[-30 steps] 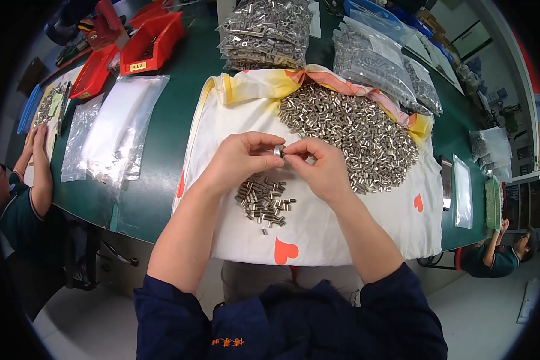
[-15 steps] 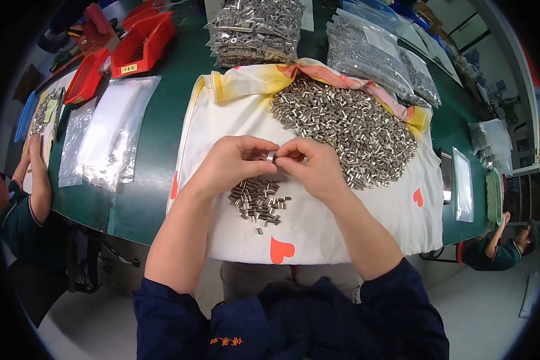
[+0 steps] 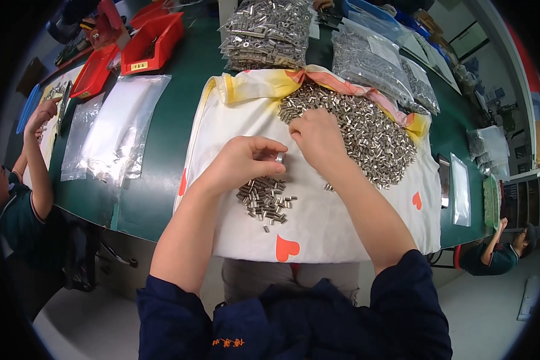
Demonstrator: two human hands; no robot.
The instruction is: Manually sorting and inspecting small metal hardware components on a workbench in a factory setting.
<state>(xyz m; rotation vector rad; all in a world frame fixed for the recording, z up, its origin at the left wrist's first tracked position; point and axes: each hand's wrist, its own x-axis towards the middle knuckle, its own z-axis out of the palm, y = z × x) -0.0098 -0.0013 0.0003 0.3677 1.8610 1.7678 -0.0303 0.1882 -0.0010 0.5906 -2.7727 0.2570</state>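
Between the thumb and fingers of my left hand (image 3: 241, 165) a small shiny metal ring (image 3: 280, 158) is pinched. Just below that hand lies a small heap of short metal cylinders (image 3: 263, 199). My right hand (image 3: 319, 139) is at the left edge of a much larger pile of similar cylinders (image 3: 381, 135), its fingers curled together and pointing down. Whatever its fingertips grip, if anything, is hidden. Both heaps rest on a white cloth (image 3: 342, 225) with red hearts and a yellow and pink bunched far edge.
Clear bags of metal parts (image 3: 264, 36) are stacked behind the cloth, with more bags (image 3: 372, 60) at the back right. Flat plastic bags (image 3: 117, 129) and red bins (image 3: 153, 45) lie to the left on the green table (image 3: 144, 204). Co-workers sit at both sides.
My right hand has left the ring and moved up and right to the large pile. My left hand still holds the ring. The left co-worker's hand has risen.
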